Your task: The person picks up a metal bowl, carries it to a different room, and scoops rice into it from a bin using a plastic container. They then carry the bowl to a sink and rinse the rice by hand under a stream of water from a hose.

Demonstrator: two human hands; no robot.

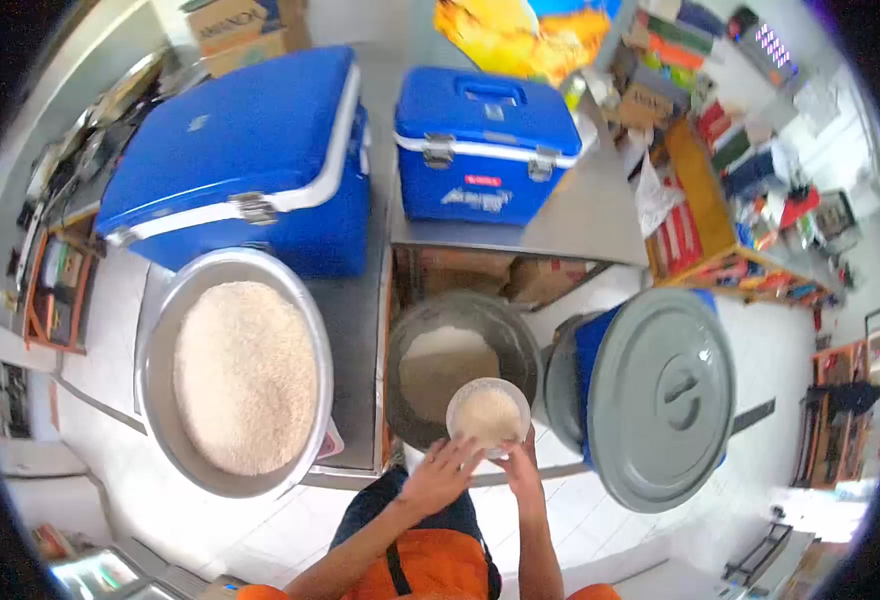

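- Your left hand [438, 472] and right hand [520, 468] both hold a small white bowl [488, 415] heaped with rice.
- Your left fingers [463, 452] spread open and press against the bowl's near rim; they cup it rather than wrap it.
- Your right fingers close on the bowl's near right edge, gripping it from below.
- You hold the bowl in the air, above the near rim of a deep grey pot [460, 365]; that pot stands low, in the gap just past the right edge of the steel tabletop [355, 330], and has pale rice inside it.
- On the tabletop, at its near edge, sits a wide metal basin [160, 340] filled with rice almost to the rim.
- Behind the basin, towards the far edge, a large blue cooler [250, 150] with a white lid band rests closed.
- A smaller blue cooler [485, 145] stands on a second tabletop [590, 215] farther right, near its left edge.
- Just right of the grey pot, a blue bin [585, 350] carries a round grey lid [660, 395], tilted towards you.
- The floor [790, 340] beyond is pale tile.
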